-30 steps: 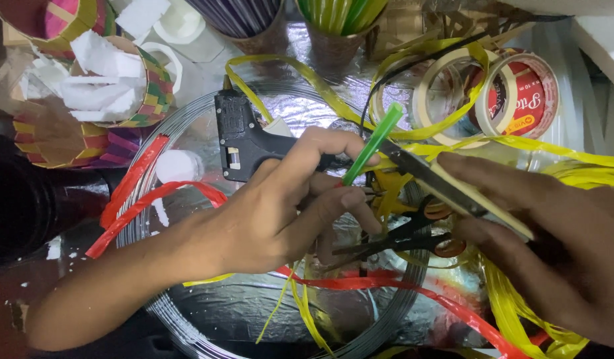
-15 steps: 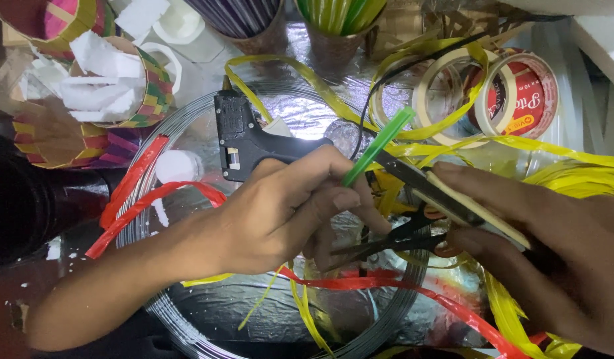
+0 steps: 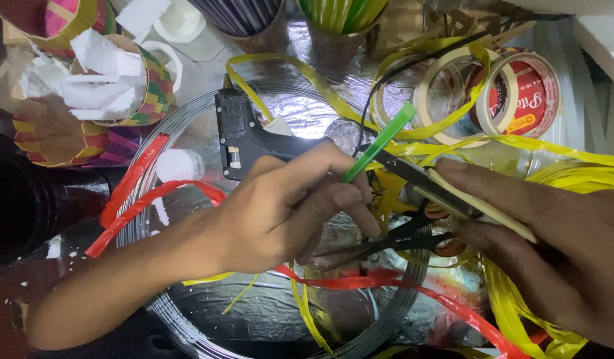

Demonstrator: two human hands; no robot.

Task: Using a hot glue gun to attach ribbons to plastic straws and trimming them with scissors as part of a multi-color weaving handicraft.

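A crinkled, shiny foil sheet [image 3: 307, 119] covers the cluttered work surface, ringed by a coil of thin grey wire [image 3: 187, 119] that loops round the middle of the scene. Glossy plastic strips lie everywhere: flat yellow ones [image 3: 280, 80] curling across the foil, red ones [image 3: 140, 199] trailing out to the left and under the hands. At the top stand cups of coloured strips, small woven baskets [image 3: 150, 86] stuffed with white scraps sit top left, and two rolls of tape [image 3: 513, 100] lie top right. A black glue gun [image 3: 237, 133] rests on the foil just above the left hand [image 3: 280, 213].

That hand is closed in a pinch around a narrow green strip [image 3: 380, 143], which slants up and to the right from the fingertips. The right hand [image 3: 553, 239] grips a long, pale flat blade with a dark edge [image 3: 453, 193], whose tip meets the green strip just beside the left fingers. A pair of dark scissors [image 3: 386, 242] lies beneath both hands.

Compared with half a second ago, the green strip sits slightly steeper, and both hands have barely shifted.
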